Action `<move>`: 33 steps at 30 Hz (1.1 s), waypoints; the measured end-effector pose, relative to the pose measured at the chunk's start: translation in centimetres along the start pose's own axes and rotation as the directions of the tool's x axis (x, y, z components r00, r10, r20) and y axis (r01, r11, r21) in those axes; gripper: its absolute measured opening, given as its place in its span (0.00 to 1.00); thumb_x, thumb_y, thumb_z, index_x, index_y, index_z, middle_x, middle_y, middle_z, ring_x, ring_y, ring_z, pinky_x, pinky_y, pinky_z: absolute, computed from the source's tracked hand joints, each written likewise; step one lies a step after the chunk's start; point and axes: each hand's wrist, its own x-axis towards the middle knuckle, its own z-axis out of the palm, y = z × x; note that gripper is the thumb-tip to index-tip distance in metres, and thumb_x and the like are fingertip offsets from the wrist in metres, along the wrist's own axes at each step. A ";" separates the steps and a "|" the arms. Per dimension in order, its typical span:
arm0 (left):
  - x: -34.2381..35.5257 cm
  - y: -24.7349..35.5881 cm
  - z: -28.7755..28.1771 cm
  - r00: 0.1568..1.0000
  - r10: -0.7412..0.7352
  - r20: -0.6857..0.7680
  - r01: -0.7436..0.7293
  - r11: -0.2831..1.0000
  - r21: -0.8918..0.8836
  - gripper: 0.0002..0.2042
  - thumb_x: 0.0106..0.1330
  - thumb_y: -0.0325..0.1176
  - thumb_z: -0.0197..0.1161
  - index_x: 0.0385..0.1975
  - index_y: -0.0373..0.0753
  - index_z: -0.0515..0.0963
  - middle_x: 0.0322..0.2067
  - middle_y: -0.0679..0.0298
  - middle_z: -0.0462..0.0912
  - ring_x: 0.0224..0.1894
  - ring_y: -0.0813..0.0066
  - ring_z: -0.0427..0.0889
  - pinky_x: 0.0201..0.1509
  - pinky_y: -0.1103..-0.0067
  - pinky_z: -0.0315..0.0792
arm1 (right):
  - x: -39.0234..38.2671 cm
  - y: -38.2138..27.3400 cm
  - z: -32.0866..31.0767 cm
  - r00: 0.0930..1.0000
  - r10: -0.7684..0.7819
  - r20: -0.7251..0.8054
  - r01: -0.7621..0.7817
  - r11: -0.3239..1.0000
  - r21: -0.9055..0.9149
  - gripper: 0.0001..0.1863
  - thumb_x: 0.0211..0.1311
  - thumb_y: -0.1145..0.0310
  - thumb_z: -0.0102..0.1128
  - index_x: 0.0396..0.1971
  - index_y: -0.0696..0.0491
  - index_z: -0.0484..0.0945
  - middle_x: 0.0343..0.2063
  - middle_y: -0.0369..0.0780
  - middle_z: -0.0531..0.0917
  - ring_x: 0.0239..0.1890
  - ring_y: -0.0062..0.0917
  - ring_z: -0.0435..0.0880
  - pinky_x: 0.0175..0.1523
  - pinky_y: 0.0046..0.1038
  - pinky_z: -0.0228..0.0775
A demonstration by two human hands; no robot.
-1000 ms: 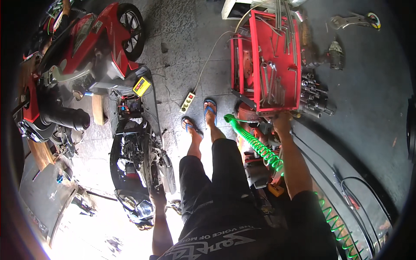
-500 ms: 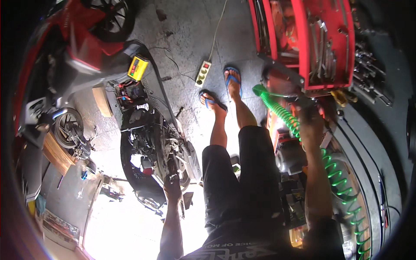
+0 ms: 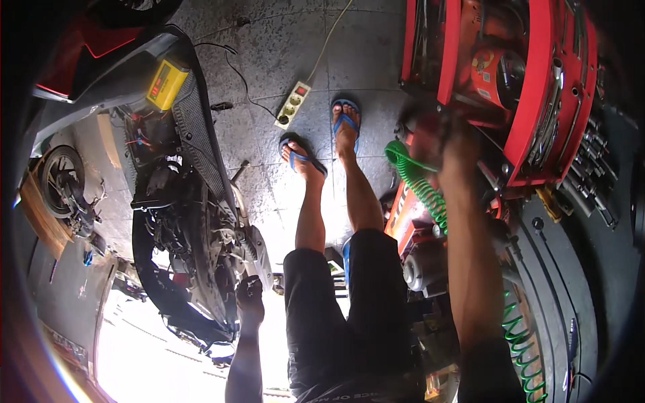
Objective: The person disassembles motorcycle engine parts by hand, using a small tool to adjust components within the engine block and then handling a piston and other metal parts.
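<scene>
My right hand (image 3: 460, 158) is raised beside the red tool cabinet, its fingers smeared by motion. The straight end of a green coiled air hose (image 3: 423, 185) runs into it; a dark, blurred shape at the fingers cannot be made out. My left hand (image 3: 250, 302) hangs closed beside the partly stripped motorbike (image 3: 222, 181), its fingers darkened and curled. Whatever it may hold is hidden. A yellow box-shaped device (image 3: 166, 84) rests on the motorbike, near its exposed wiring.
The red tool cabinet (image 3: 527, 134) has wrenches and an orange can in its trays. Sockets and bars (image 3: 594, 168) lie beside it. A power strip (image 3: 293, 105) with cables is on the tiled floor near my sandalled feet. A detached wheel (image 3: 62, 181) stands at the left.
My view has shifted toward the cabinet. My left hand has drawn back from the motorbike's rear. My right hand has moved with the hose end and is still blurred.
</scene>
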 end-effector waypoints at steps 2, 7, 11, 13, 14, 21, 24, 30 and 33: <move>0.0 2.0 0.4 0.999 -0.028 0.021 0.028 0.999 -0.032 0.11 0.66 0.33 0.58 0.43 0.34 0.79 0.26 0.63 0.78 0.27 0.79 0.75 0.31 0.79 0.69 | 5.2 -1.0 0.9 0.978 0.169 -0.121 -0.118 0.931 0.346 0.17 0.70 0.53 0.50 0.23 0.46 0.70 0.15 0.28 0.70 0.14 0.16 0.67 0.20 0.24 0.60; -0.3 2.1 0.5 0.995 -0.099 0.017 0.100 0.991 -0.090 0.11 0.67 0.34 0.58 0.44 0.34 0.77 0.31 0.62 0.78 0.28 0.79 0.76 0.32 0.80 0.72 | 10.0 -7.0 5.8 0.737 0.415 -0.533 0.032 0.768 0.640 0.19 0.69 0.55 0.45 0.22 0.51 0.70 0.14 0.33 0.70 0.13 0.18 0.66 0.19 0.22 0.60; 0.4 1.3 -0.6 0.994 -0.105 0.018 0.105 0.994 -0.026 0.12 0.68 0.35 0.58 0.44 0.34 0.76 0.33 0.62 0.78 0.30 0.77 0.79 0.32 0.79 0.74 | 13.7 -8.3 4.6 0.675 0.452 -0.582 0.131 0.704 0.698 0.18 0.68 0.56 0.45 0.23 0.52 0.70 0.15 0.33 0.71 0.13 0.19 0.66 0.19 0.22 0.60; -0.8 0.6 -0.3 0.991 -0.130 -0.002 0.130 0.990 -0.049 0.12 0.68 0.35 0.58 0.44 0.34 0.76 0.33 0.60 0.79 0.30 0.76 0.80 0.32 0.79 0.74 | 14.3 -9.1 5.9 0.713 0.436 -0.549 0.132 0.686 0.716 0.18 0.68 0.56 0.44 0.23 0.52 0.71 0.15 0.33 0.71 0.13 0.19 0.67 0.19 0.22 0.60; -1.4 -0.1 0.1 0.990 -0.141 -0.010 0.139 0.987 -0.078 0.12 0.68 0.35 0.58 0.44 0.34 0.77 0.33 0.60 0.80 0.30 0.75 0.80 0.32 0.79 0.74 | 14.6 -9.4 7.1 0.737 0.423 -0.527 0.127 0.679 0.723 0.18 0.68 0.56 0.44 0.24 0.52 0.71 0.15 0.33 0.71 0.13 0.19 0.67 0.19 0.22 0.60; -0.6 2.3 -0.7 0.997 -0.076 0.008 0.076 0.992 -0.096 0.12 0.68 0.36 0.58 0.46 0.36 0.77 0.27 0.62 0.81 0.29 0.78 0.79 0.33 0.80 0.74 | 14.8 -4.1 3.8 0.756 0.475 -0.450 0.139 0.555 0.820 0.17 0.68 0.57 0.43 0.25 0.53 0.71 0.16 0.34 0.72 0.13 0.19 0.68 0.19 0.22 0.61; 1.0 4.8 -0.5 0.997 -0.033 0.072 0.038 0.997 -0.070 0.13 0.68 0.36 0.59 0.46 0.36 0.77 0.28 0.63 0.81 0.30 0.79 0.79 0.33 0.81 0.73 | 9.7 -2.1 3.7 0.809 0.390 -0.439 0.094 0.653 0.752 0.15 0.66 0.60 0.43 0.27 0.54 0.72 0.16 0.35 0.73 0.13 0.20 0.69 0.18 0.22 0.62; 3.6 9.3 3.9 0.992 0.040 0.117 -0.007 0.962 -0.271 0.14 0.69 0.39 0.55 0.37 0.33 0.82 0.29 0.61 0.84 0.31 0.76 0.80 0.38 0.79 0.73 | 0.2 0.0 7.0 0.959 0.124 -0.256 -0.009 0.913 0.408 0.11 0.63 0.64 0.47 0.32 0.56 0.74 0.18 0.37 0.77 0.13 0.20 0.72 0.18 0.23 0.64; 5.7 13.8 6.1 0.988 0.142 0.068 -0.118 0.954 -0.276 0.15 0.69 0.38 0.53 0.38 0.32 0.82 0.32 0.61 0.85 0.31 0.77 0.79 0.38 0.78 0.73 | -4.4 0.1 7.9 0.999 0.012 -0.030 -0.006 0.979 0.204 0.12 0.63 0.64 0.47 0.34 0.57 0.74 0.18 0.36 0.76 0.14 0.19 0.72 0.19 0.23 0.64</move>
